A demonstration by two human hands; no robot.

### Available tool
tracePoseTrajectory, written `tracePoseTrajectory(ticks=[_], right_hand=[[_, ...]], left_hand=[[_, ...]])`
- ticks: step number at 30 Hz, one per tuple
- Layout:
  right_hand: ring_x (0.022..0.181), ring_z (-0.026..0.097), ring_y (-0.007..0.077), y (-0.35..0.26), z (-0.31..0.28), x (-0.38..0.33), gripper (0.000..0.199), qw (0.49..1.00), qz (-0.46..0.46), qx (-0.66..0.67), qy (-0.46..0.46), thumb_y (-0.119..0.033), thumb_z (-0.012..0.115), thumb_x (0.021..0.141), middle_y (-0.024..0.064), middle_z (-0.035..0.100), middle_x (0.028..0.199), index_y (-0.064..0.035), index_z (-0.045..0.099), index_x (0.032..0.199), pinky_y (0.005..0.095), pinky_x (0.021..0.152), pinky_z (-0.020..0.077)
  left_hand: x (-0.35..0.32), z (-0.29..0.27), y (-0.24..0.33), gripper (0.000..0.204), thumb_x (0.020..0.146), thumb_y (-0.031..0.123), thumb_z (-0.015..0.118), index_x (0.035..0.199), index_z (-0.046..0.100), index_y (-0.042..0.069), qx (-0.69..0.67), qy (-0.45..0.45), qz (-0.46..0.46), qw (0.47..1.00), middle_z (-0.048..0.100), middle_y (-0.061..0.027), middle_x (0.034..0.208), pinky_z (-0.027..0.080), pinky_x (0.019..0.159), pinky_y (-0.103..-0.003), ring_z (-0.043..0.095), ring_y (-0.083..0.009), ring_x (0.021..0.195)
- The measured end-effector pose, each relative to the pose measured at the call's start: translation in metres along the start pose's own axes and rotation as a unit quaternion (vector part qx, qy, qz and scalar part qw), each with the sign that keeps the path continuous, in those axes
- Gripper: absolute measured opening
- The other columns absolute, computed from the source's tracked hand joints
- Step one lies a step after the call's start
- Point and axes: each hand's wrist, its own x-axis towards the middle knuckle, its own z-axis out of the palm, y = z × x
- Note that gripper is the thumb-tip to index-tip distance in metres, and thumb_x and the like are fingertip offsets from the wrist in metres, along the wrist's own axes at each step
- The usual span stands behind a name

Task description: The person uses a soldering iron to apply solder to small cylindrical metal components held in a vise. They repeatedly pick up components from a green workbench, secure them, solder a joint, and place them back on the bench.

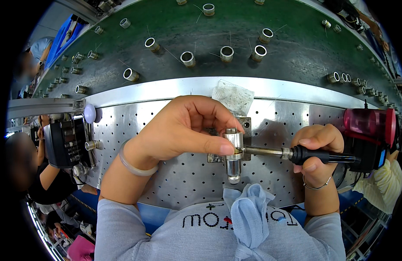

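Over the perforated metal work plate (183, 187), my left hand (174, 130) pinches a shiny metal cylinder (233, 165) between thumb and fingers. The cylinder stands upright in the picture, with a rounded lower end and a thin wire rising from its top. My right hand (320, 148) is closed round the black handle of a soldering iron (301, 154). Its metal barrel points left, and the tip meets the cylinder's side near my left thumb; the exact contact is too small to tell. Behind the cylinder, a flat metal block (216, 157) is partly hidden by my left hand.
Beyond the plate's pale metal edge runs a green conveyor belt (174, 35) carrying several metal rings (188, 58) with thin wires. A stained white cloth or paper (233, 95) lies on the edge. At right stands a red translucent container (368, 124); at left, a black rack (61, 143). People sit on both sides.
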Motion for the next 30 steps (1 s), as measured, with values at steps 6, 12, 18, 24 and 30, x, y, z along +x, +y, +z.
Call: tracePoseTrajectory(ticks=[6,12,18,24,30], right_hand=[[0.06,0.057,0.0122,-0.0042,0.0033,-0.0005,0.031,0.999,0.024,0.003,0.033,-0.01,0.08,0.065,0.0105,0.061,0.072,0.0002,0.056,0.082,0.0223,0.056,0.0442],[0.058,0.057,0.012,-0.0033,0.0033,0.0004,0.03,0.999,0.025,0.032,0.025,-0.009,0.08,0.065,0.0103,0.06,0.07,0.0004,0.056,0.081,0.022,0.054,0.0435],[0.059,0.057,0.0123,-0.0013,0.0022,0.0008,0.03,1.0,0.013,0.016,0.017,-0.007,0.079,0.065,0.0103,0.06,0.071,0.0005,0.056,0.082,0.0224,0.054,0.0435],[0.057,0.056,0.0138,0.0022,-0.0016,0.0011,0.027,1.0,-0.021,-0.002,-0.013,-0.004,0.078,0.065,0.009,0.06,0.071,0.0009,0.058,0.083,0.0234,0.053,0.0432],[0.054,0.055,0.0147,0.0018,-0.0026,0.0046,0.027,0.996,-0.071,-0.031,-0.052,-0.001,0.076,0.065,0.0076,0.059,0.066,0.0016,0.06,0.086,0.0243,0.051,0.042]], left_hand=[[-0.0007,0.0005,0.0027,0.038,0.065,-0.001,0.075,0.099,0.061,-0.009,0.004,-0.004,-0.011,1.0,0.063,-0.0116,0.089,0.053,0.072,-0.024,0.063,-0.0158,0.08],[-0.0003,0.0002,0.0011,0.04,0.064,0.0,0.076,0.1,0.061,-0.009,-0.007,-0.008,-0.006,1.0,0.063,-0.0109,0.088,0.053,0.071,-0.023,0.063,-0.0148,0.078],[0.0003,0.0015,0.0012,0.04,0.064,0.002,0.077,0.099,0.062,-0.009,-0.005,-0.002,-0.006,1.0,0.063,-0.0102,0.086,0.052,0.07,-0.022,0.063,-0.0136,0.076],[-0.0009,0.0009,0.002,0.04,0.064,0.003,0.077,0.099,0.062,-0.009,-0.009,0.001,-0.014,1.0,0.063,-0.0099,0.085,0.051,0.068,-0.022,0.062,-0.0132,0.075],[-0.001,0.0016,0.0029,0.04,0.064,0.004,0.077,0.098,0.062,-0.009,-0.008,0.002,-0.014,1.0,0.063,-0.0099,0.085,0.051,0.068,-0.022,0.062,-0.0128,0.074]])
